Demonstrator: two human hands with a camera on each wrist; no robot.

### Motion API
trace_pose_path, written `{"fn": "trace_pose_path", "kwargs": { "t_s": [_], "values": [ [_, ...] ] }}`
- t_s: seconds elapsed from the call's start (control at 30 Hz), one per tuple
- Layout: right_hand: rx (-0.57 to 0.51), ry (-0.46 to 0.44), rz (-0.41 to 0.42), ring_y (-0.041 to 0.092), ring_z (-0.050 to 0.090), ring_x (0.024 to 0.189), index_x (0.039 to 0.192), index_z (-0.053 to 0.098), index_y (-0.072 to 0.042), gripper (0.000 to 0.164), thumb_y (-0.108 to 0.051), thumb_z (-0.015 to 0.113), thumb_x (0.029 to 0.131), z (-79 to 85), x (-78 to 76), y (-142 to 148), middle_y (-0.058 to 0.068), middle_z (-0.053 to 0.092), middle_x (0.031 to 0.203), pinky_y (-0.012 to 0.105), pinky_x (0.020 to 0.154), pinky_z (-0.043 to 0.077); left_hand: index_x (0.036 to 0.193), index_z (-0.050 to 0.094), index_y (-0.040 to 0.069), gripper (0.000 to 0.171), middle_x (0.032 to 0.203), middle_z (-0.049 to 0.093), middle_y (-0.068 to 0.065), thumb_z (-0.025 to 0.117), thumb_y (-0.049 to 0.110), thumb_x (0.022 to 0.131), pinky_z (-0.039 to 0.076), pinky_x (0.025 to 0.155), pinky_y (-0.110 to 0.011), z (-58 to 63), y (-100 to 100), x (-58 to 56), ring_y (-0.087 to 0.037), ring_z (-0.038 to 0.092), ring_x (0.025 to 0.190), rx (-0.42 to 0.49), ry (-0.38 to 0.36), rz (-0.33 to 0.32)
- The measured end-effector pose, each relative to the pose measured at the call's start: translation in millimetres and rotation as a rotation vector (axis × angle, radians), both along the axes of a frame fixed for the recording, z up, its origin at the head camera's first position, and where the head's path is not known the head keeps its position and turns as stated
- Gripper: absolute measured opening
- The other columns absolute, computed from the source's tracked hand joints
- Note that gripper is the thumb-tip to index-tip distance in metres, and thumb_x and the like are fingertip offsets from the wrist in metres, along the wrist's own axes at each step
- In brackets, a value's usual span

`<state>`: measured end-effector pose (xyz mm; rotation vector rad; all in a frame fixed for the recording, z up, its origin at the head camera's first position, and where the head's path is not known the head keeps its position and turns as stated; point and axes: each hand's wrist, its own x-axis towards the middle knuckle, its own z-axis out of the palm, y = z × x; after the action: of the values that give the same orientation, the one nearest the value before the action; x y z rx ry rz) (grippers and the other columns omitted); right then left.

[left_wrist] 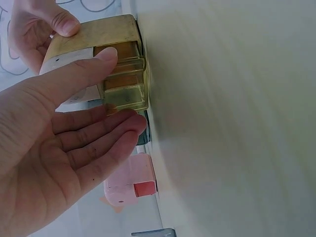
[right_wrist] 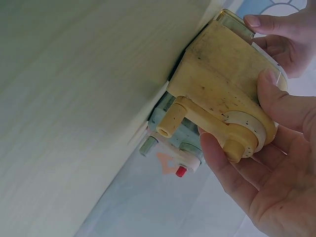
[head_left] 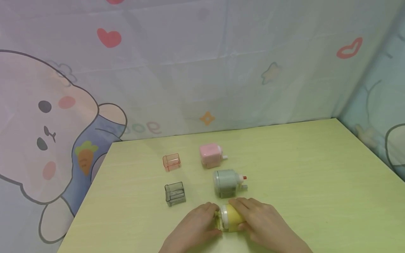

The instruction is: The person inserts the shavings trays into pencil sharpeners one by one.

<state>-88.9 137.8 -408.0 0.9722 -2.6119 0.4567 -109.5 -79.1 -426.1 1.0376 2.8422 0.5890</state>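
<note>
A yellow crank pencil sharpener (head_left: 234,218) lies on the table between both hands. My right hand (head_left: 264,219) grips its body from the right, thumb on one side and fingers on the other. At its left end, my left hand (head_left: 197,223) pinches the clear yellow shavings drawer (left_wrist: 126,96) between thumb and fingertips. The drawer sits in the sharpener's opening in the left wrist view. Toward the right wrist camera points the crank handle (right_wrist: 202,116), free of the fingers. Just beyond stands a grey-green sharpener (head_left: 225,183) with a red-tipped part.
Farther back is a pink sharpener (head_left: 210,156) with a white crank. Left of these two sharpeners lie a clear red drawer (head_left: 172,163) and a smoky grey drawer (head_left: 175,194). A printed cloth (head_left: 190,70) hangs behind the table (head_left: 316,175).
</note>
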Motion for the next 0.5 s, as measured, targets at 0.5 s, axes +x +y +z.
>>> {"fn": "trace_pose_path", "kwargs": {
  "t_s": [0.5],
  "values": [
    [0.012, 0.006, -0.01, 0.017, 0.057, 0.091, 0.118, 0.054, -0.007, 0.062, -0.023, 0.077, 0.063, -0.2, -0.6, -0.7, 0.005, 0.063, 0.108, 0.036, 0.069, 0.055, 0.105, 0.055, 0.012, 0.043, 0.091, 0.055, 0.008, 0.072, 0.033, 0.072, 0.046, 0.073, -0.022, 3.4, 1.8, -0.1, -0.002, 0.045, 0.076, -0.009, -0.006, 0.001]
  ]
}}
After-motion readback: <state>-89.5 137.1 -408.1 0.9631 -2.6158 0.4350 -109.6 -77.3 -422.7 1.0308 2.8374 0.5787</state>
